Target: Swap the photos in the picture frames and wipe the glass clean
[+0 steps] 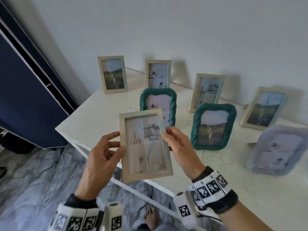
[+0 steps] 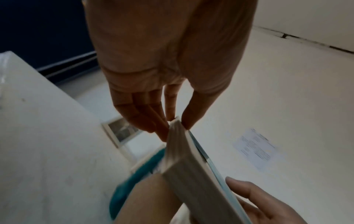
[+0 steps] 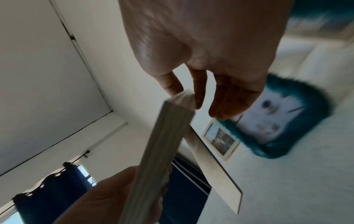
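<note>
I hold a pale wooden picture frame [image 1: 145,145] above the front edge of the white table [image 1: 93,114]; its glass shows a collage photo with blue smears. My left hand [image 1: 106,152] pinches the frame's left edge, thumb on the front. My right hand [image 1: 175,142] pinches its right edge. In the left wrist view the frame [image 2: 184,163] is seen edge-on between thumb and fingers. In the right wrist view the frame [image 3: 162,144] is also edge-on, with its stand flap hanging open behind.
Several pale frames stand along the wall, among them one at the far left [image 1: 112,75] and one at the right [image 1: 263,109]. Two teal frames [image 1: 158,104] [image 1: 213,127] stand mid-table. A lilac cloth [image 1: 276,150] lies at the right. A dark blue wardrobe [image 1: 25,80] stands at the left.
</note>
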A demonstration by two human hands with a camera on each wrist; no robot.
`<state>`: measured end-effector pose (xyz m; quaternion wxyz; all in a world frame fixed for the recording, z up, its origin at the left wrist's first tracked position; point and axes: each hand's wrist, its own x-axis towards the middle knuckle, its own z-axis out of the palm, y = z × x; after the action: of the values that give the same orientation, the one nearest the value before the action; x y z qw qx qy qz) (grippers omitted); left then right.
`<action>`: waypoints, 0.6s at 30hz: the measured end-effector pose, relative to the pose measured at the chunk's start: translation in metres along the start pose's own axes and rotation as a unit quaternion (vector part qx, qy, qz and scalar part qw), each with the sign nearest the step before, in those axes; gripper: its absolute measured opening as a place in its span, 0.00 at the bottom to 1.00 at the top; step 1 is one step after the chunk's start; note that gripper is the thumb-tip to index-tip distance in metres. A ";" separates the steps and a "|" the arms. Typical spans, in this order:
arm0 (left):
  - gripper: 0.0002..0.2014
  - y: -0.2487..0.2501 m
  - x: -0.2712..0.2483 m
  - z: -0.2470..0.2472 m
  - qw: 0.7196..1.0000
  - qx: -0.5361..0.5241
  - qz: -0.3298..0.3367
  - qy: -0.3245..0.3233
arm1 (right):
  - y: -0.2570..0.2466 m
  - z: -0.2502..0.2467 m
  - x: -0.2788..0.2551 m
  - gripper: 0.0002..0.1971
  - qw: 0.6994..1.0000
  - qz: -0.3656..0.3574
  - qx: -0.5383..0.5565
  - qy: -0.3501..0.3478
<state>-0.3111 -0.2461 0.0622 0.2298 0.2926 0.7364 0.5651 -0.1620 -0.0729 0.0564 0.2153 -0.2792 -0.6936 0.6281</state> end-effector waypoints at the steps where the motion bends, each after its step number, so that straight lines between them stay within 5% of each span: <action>1: 0.17 0.002 -0.008 0.014 1.000 -0.002 0.000 -0.027 | 0.009 -0.012 -0.017 0.09 1.000 0.015 0.021 0.006; 11: 0.17 0.008 -0.063 0.174 0.970 0.106 0.024 -0.219 | 0.077 -0.118 -0.159 0.07 0.951 0.105 0.206 0.207; 16: 0.63 0.018 -0.100 0.240 0.929 0.200 -0.015 -0.311 | 0.083 -0.148 -0.204 0.11 0.939 0.072 0.228 0.248; 18: 0.69 0.027 -0.115 0.261 0.921 0.188 -0.036 -0.338 | 0.085 -0.155 -0.216 0.13 0.933 0.062 0.251 0.250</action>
<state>-0.0486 -0.1387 0.0221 0.4264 0.4773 0.7174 0.2751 0.1109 -0.0937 0.0021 0.4051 -0.4065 -0.4186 0.7039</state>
